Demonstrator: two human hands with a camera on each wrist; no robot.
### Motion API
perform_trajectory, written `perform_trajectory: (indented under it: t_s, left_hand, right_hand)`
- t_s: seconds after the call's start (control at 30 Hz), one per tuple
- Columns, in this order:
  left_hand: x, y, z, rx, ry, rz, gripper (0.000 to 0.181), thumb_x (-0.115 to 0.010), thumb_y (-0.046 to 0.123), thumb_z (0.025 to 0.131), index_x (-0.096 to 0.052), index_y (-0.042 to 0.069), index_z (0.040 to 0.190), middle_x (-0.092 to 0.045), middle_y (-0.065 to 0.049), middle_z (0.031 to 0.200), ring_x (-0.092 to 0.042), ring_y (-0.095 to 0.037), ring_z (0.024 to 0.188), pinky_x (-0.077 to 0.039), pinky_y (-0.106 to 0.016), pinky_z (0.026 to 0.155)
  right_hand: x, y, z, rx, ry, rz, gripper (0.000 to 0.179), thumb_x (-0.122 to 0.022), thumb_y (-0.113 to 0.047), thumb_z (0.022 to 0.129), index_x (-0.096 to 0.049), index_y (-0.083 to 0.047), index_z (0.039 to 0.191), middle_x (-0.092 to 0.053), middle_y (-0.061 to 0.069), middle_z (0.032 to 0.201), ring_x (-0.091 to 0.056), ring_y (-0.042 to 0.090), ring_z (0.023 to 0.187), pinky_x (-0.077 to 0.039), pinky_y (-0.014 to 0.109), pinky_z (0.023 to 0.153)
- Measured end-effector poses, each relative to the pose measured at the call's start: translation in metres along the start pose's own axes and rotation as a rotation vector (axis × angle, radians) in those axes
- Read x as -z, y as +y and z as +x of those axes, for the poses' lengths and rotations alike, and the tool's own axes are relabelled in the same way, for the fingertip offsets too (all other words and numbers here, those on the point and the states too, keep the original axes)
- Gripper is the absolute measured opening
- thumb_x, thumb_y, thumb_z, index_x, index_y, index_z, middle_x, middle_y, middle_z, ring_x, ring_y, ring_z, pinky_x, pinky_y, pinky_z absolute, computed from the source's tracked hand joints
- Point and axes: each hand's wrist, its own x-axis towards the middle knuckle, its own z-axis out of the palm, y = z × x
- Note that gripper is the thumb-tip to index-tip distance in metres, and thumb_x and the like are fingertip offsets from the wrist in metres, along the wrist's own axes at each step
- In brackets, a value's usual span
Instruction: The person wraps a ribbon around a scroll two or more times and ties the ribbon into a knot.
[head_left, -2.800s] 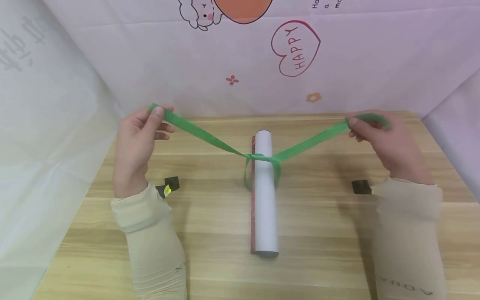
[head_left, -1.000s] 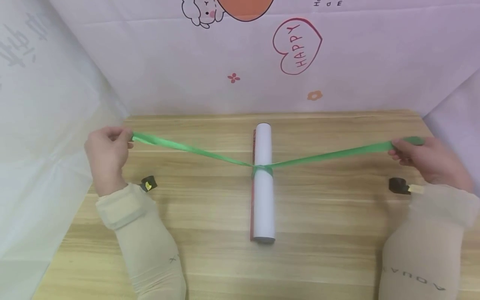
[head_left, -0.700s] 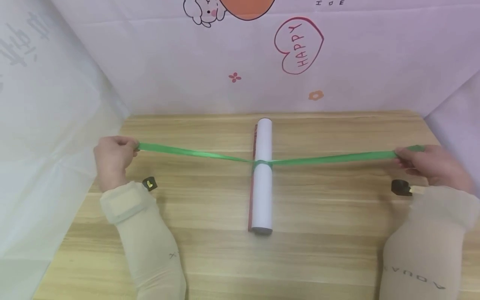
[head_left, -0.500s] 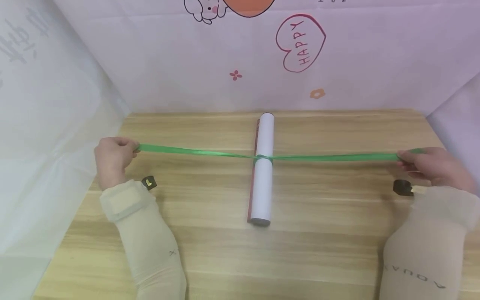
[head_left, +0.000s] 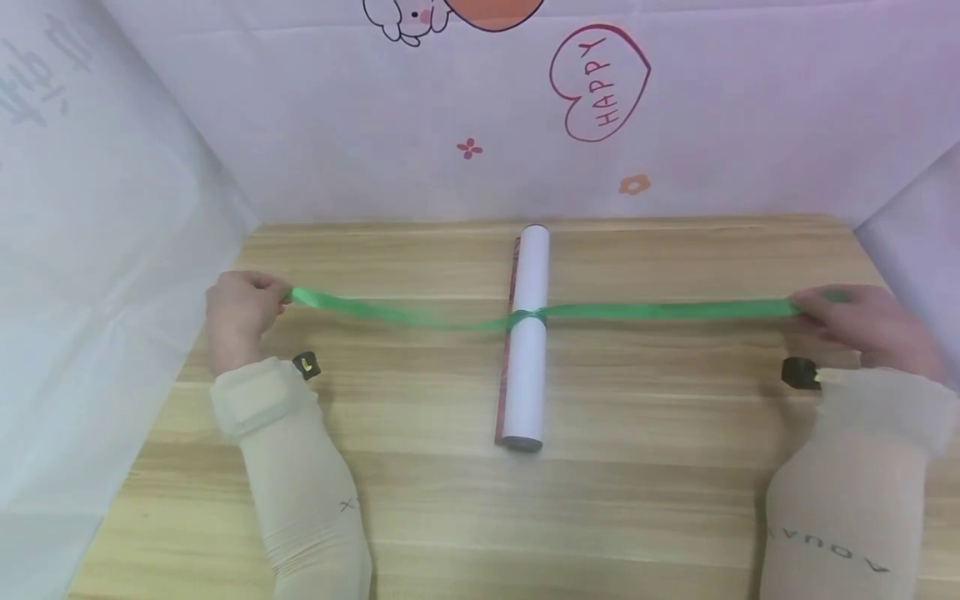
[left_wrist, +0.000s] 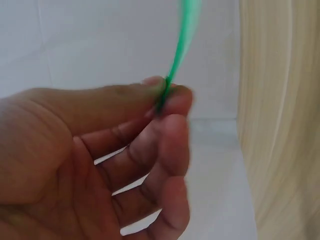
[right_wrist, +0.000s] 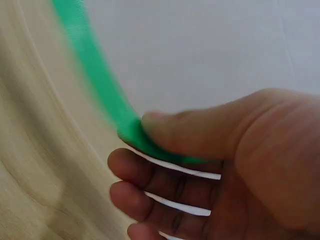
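Head view, ribbon: the green ribbon [head_left: 675, 311] is wrapped around the white roll [head_left: 525, 379] near mid-length and runs out to either side; I can't tell whether it is knotted there.
Ribbon's left length: sags a little and is partly blurred.
Ribbon's right length: nearly straight.
Left hand: my left hand [head_left: 243, 312] pinches the ribbon's left end.
Right hand: my right hand [head_left: 862, 321] pinches the ribbon towards its right end, a short tail showing beyond my thumb.
Hands: well apart, on opposite sides of the ribbon's loop.
Roll: lies lengthwise away from me, crossed by the ribbon.
Red strip: a red strip [head_left: 504, 392] lies along the roll's left side and meets the ribbon's loop.
Bench: the wooden bench [head_left: 645, 508] is beneath the ribbon.
Cloth: the white cloth [head_left: 360, 142] stands beyond the ribbon, printed with a "HAPPY" heart [head_left: 600, 83].
Left wrist view, grip: thumb and index finger clamp the ribbon, which leaves upward, blurred; my other fingers bend loosely below it.
Right wrist view, grip: my thumb presses the ribbon onto my index finger; the other fingers bend below it.
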Motion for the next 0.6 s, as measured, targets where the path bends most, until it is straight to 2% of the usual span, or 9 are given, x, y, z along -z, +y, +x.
perform_trajectory:
  t_s: [0.03, 0.1, 0.2, 0.33, 0.4, 0.47, 0.53, 0.6]
  left_hand:
    - [-0.002, 0.002, 0.001, -0.033, -0.024, 0.031, 0.048, -0.052, 0.031, 0.108, -0.059, 0.002, 0.145, -0.071, -0.021, 0.132, -0.062, -0.041, 0.126, -0.048, -0.057, 0.107]
    - [-0.005, 0.007, 0.003, -0.101, -0.081, 0.086, 0.056, -0.051, 0.037, 0.109, -0.051, 0.002, 0.153, -0.058, -0.026, 0.150, -0.056, -0.046, 0.135, -0.045, -0.062, 0.112]
    - [-0.013, 0.021, 0.002, -0.207, -0.145, 0.108, 0.064, -0.052, 0.042, 0.109, -0.041, 0.004, 0.160, -0.049, -0.025, 0.159, -0.050, -0.048, 0.143, -0.041, -0.064, 0.116]
    - [-0.038, 0.055, -0.006, -0.389, -0.193, 0.064, 0.057, -0.056, 0.035, 0.109, -0.048, 0.004, 0.156, -0.055, -0.022, 0.155, -0.055, -0.043, 0.140, -0.047, -0.058, 0.114]
    - [-0.060, 0.075, -0.013, -0.492, -0.236, 0.080, 0.051, -0.058, 0.030, 0.108, -0.054, 0.002, 0.151, -0.060, -0.021, 0.150, -0.059, -0.040, 0.137, -0.049, -0.054, 0.113]
    - [-0.085, 0.095, -0.023, -0.566, -0.293, 0.139, 0.048, -0.059, 0.030, 0.108, -0.059, 0.002, 0.146, -0.065, -0.019, 0.145, -0.063, -0.037, 0.132, -0.051, -0.051, 0.112]
    - [-0.110, 0.111, -0.035, -0.588, -0.351, 0.205, 0.045, -0.060, 0.034, 0.107, -0.064, 0.005, 0.141, -0.069, -0.014, 0.138, -0.066, -0.032, 0.126, -0.052, -0.049, 0.110]
    - [-0.133, 0.122, -0.047, -0.580, -0.403, 0.264, 0.038, -0.060, 0.037, 0.107, -0.072, 0.008, 0.128, -0.074, -0.010, 0.120, -0.069, -0.027, 0.111, -0.055, -0.044, 0.100]
  right_hand:
    - [-0.003, -0.002, -0.002, 0.009, 0.016, 0.006, 0.085, -0.029, -0.062, 0.109, -0.036, 0.008, 0.156, -0.050, 0.039, 0.147, -0.047, 0.062, 0.130, -0.041, 0.079, 0.096]
    - [-0.008, -0.006, -0.005, 0.031, 0.047, -0.003, 0.091, -0.029, -0.066, 0.108, -0.024, 0.008, 0.161, -0.026, 0.043, 0.161, -0.030, 0.067, 0.140, -0.033, 0.082, 0.101]
    - [-0.013, -0.018, -0.008, 0.063, 0.125, -0.032, 0.092, -0.032, -0.066, 0.107, -0.021, 0.007, 0.163, -0.020, 0.041, 0.165, -0.025, 0.067, 0.142, -0.028, 0.082, 0.104]
    - [-0.024, -0.050, -0.003, 0.139, 0.207, -0.043, 0.086, -0.041, -0.063, 0.107, -0.029, 0.003, 0.162, -0.030, 0.038, 0.163, -0.032, 0.063, 0.142, -0.033, 0.077, 0.105]
    - [-0.035, -0.076, 0.004, 0.220, 0.204, -0.056, 0.079, -0.047, -0.059, 0.107, -0.038, -0.001, 0.160, -0.040, 0.034, 0.160, -0.042, 0.057, 0.141, -0.039, 0.070, 0.105]
    - [-0.053, -0.106, 0.009, 0.318, 0.185, -0.066, 0.068, -0.054, -0.053, 0.106, -0.049, -0.005, 0.154, -0.052, 0.029, 0.154, -0.052, 0.052, 0.137, -0.045, 0.064, 0.105]
    - [-0.075, -0.135, 0.012, 0.401, 0.143, -0.075, 0.058, -0.059, -0.048, 0.106, -0.056, -0.009, 0.150, -0.059, 0.023, 0.150, -0.057, 0.047, 0.134, -0.048, 0.061, 0.106]
    - [-0.101, -0.159, 0.012, 0.461, 0.092, -0.072, 0.050, -0.062, -0.041, 0.106, -0.061, -0.011, 0.146, -0.062, 0.018, 0.149, -0.058, 0.045, 0.134, -0.048, 0.061, 0.109]
